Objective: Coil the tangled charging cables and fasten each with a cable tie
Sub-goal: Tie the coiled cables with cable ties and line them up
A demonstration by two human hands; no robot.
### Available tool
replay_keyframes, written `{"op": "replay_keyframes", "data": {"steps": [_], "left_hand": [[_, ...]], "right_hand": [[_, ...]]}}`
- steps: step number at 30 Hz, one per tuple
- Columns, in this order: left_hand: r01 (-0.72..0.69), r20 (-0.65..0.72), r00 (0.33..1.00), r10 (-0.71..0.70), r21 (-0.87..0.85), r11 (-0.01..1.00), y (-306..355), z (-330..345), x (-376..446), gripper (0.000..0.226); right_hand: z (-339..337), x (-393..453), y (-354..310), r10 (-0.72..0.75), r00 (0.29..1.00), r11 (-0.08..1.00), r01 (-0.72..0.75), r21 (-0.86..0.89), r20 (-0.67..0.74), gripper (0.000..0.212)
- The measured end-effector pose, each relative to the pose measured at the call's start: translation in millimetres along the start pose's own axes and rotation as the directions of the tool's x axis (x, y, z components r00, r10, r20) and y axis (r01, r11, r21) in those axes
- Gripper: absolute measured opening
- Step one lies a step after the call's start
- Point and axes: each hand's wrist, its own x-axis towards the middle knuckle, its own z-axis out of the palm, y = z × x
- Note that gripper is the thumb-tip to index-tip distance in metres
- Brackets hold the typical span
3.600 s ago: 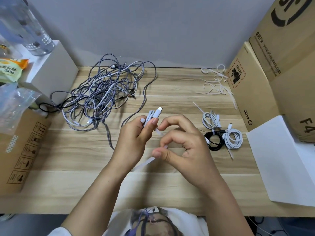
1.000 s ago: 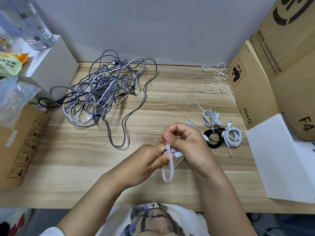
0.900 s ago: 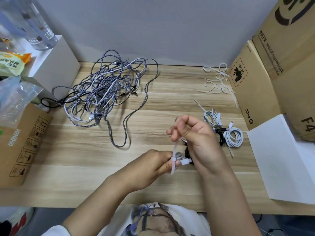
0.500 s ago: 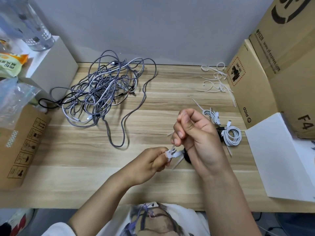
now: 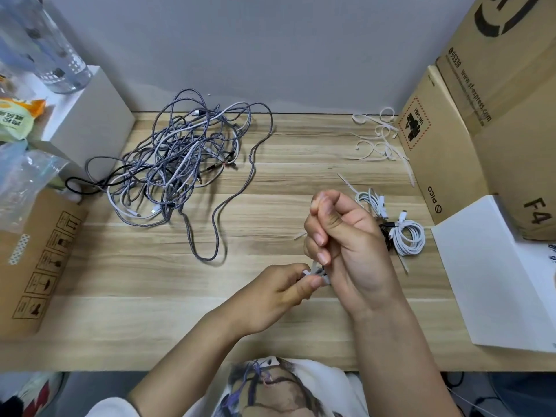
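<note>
The left hand (image 5: 279,291) pinches a small coiled cable (image 5: 319,273); the right hand (image 5: 346,242), just above, grips its white cable tie (image 5: 314,264).

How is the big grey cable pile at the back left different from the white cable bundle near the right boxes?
The grey cable pile is loose and tangled, with long loops spread over the table; the white cable bundle is wound into a neat small ring. The pile mixes grey, white and black cables; the bundle is all white. The pile is much larger. Both lie flat on the table, untouched by either hand.
</note>
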Motion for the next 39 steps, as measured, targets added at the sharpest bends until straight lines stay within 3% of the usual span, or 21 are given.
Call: {"op": "replay_keyframes", "data": {"steps": [2, 5, 8, 9, 11, 12, 13, 14, 15, 16, 18, 20, 23, 29, 39], "left_hand": [[0.02, -0.025, 1.0, -0.019, 0.038, 0.999, -2.4, -0.4, 2.2, 0.031], [0.12, -0.089, 0.989, -0.119, 0.003, 0.993, 3.2, -2.2, 5.5, 0.033], [0.194, -0.198, 0.961, -0.192, -0.012, 0.981, 26.9, -4.3, 5.8, 0.07], [0.207, -0.225, 0.951, -0.212, -0.046, 0.977, 34.4, -6.3, 3.5, 0.071], [0.214, -0.185, 0.957, -0.222, -0.061, 0.975, 50.6, -8.2, -6.4, 0.064], [0.193, -0.253, 0.946, -0.203, -0.063, 0.979, 54.6, -10.4, -7.9, 0.037], [0.246, -0.308, 0.915, -0.259, -0.08, 0.966, 57.5, -11.5, -11.9, 0.082], [0.201, -0.285, 0.934, -0.216, -0.079, 0.976, 51.1, -13.3, -13.6, 0.085], [0.215, -0.298, 0.919, -0.258, -0.17, 0.962, 39.8, -15.3, -10.2, 0.083], [0.174, -0.299, 0.933, -0.201, -0.113, 0.978, 29.4, -16.9, -1.1, 0.081], [0.079, -0.286, 0.955, -0.077, -0.004, 0.997, 25.5, -22.1, 5.4, 0.044], [0.053, -0.293, 0.956, -0.034, 0.059, 0.997, 20.6, -23.8, 8.8, 0.035], [-0.007, -0.315, 0.949, 0.027, 0.066, 0.998, 21.9, -24.7, 8.9, 0.016], [0.014, -0.363, 0.93, 0.048, 0.167, 0.986, 16.6, -22.2, 11.3, 0.036], [-0.038, -0.315, 0.948, 0.033, -0.011, 0.999, 22.0, -18.0, 15.2, 0.018]], "right_hand": [[5.7, -2.5, 0.7, 0.015, 1.0, 1.0, -0.015, 0.026, 0.014, 0.015], [18.4, -9.9, 9.0, 0.007, 0.997, 1.0, -0.007, -0.003, 0.072, 0.009], [27.8, -16.2, 16.6, 0.002, 0.991, 0.998, 0.006, -0.063, 0.13, 0.014], [29.4, -17.2, 17.1, 0.005, 0.989, 0.997, 0.008, -0.082, 0.147, 0.013], [32.1, -18.5, 16.4, 0.01, 0.984, 0.993, 0.01, -0.114, 0.176, 0.012], [33.4, -19.4, 16.1, 0.01, 0.982, 0.991, 0.016, -0.133, 0.187, 0.012], [33.1, -20.2, 16.7, 0.001, 0.981, 0.988, 0.029, -0.149, 0.196, 0.012], [33.2, -21.1, 16.7, -0.01, 0.979, 0.987, 0.042, -0.157, 0.201, 0.012], [32.7, -21.5, 15.8, -0.027, 0.979, 0.986, 0.06, -0.159, 0.203, 0.012], [31.9, -21.3, 14.2, -0.053, 0.979, 0.984, 0.085, -0.156, 0.198, 0.012], [27.5, -18.4, 11.1, -0.145, 0.976, 0.977, 0.167, -0.134, 0.16, 0.015], [20.2, -13.0, 8.3, -0.232, 0.966, 0.963, 0.245, -0.111, 0.114, 0.012], [7.5, -7.2, 10.0, -0.258, 0.964, 0.964, 0.262, -0.053, 0.065, 0.03], [5.5, -9.7, 12.8, -0.24, 0.969, 0.966, 0.232, 0.111, 0.058, 0.037], [10.3, -20.2, 11.8, -0.284, 0.949, 0.957, 0.273, 0.096, 0.137, 0.037]]}}
